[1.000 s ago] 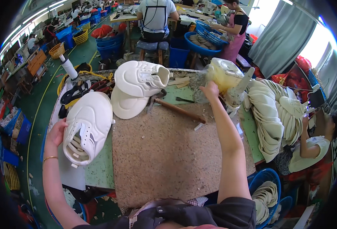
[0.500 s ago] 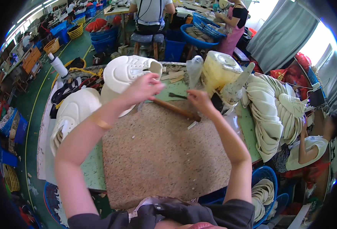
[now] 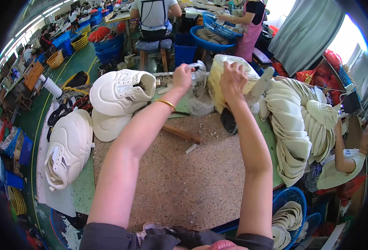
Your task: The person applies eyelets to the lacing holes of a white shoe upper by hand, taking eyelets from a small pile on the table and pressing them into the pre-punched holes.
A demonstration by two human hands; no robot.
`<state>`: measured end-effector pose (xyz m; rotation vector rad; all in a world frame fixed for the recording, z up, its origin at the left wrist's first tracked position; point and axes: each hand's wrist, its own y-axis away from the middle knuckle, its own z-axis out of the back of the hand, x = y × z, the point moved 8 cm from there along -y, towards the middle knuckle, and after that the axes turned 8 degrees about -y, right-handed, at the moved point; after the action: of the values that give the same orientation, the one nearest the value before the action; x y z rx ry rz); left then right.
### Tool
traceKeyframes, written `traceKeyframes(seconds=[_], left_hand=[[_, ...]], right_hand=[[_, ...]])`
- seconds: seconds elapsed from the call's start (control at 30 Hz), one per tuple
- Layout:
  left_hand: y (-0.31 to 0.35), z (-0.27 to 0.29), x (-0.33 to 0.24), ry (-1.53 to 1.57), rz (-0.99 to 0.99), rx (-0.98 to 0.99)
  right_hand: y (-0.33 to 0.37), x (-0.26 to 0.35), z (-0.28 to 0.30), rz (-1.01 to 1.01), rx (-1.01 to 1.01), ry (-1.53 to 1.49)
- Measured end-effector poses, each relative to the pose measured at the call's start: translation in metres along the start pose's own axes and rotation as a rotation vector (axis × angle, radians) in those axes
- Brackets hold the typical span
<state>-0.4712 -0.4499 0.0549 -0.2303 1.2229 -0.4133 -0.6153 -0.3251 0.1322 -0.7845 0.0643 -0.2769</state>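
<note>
Head view: beyond one speckled board point(image 3: 184, 179), the left hand point(image 3: 183, 77) pinched one clear plastic bag point(image 3: 200, 102), its bulk lying just right of the fingers. One yellowish container point(image 3: 217, 85) stood past the board too, under the right hand's point(image 3: 235, 81) bent fingers; whether they gripped it could not be told. One wooden handle point(image 3: 182, 134) lay on the board; three cream shoe uppers point(image 3: 75, 137) sat along its left side.

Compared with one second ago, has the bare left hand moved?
Yes: against the speckled brown board, the left hand has moved rightward and forward, from beside the board's left edge to beyond its far edge.
</note>
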Motion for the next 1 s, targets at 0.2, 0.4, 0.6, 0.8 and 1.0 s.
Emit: traceKeyframes(seconds=[0.2,0.4,0.6,0.8,1.0], left_hand=[[-0.004,0.076,0.028,0.294,0.112,-0.118],[0.011,0.061,-0.054,0.403,0.114,0.453],[0.019,0.057,-0.039,0.422,0.177,0.401],[0.032,0.061,-0.032,0.497,0.095,0.327],[0.048,0.093,-0.032,-0.234,-0.428,-0.041]], right_hand=[[0.008,-0.024,0.02,-0.009,-0.098,-0.021],[0.001,0.065,0.004,0.086,0.165,-1.143],[0.067,0.092,-0.085,0.554,1.287,-0.006],[0.05,0.111,-0.115,0.441,0.699,-0.555],[0.093,0.093,-0.131,0.365,0.315,-0.762]])
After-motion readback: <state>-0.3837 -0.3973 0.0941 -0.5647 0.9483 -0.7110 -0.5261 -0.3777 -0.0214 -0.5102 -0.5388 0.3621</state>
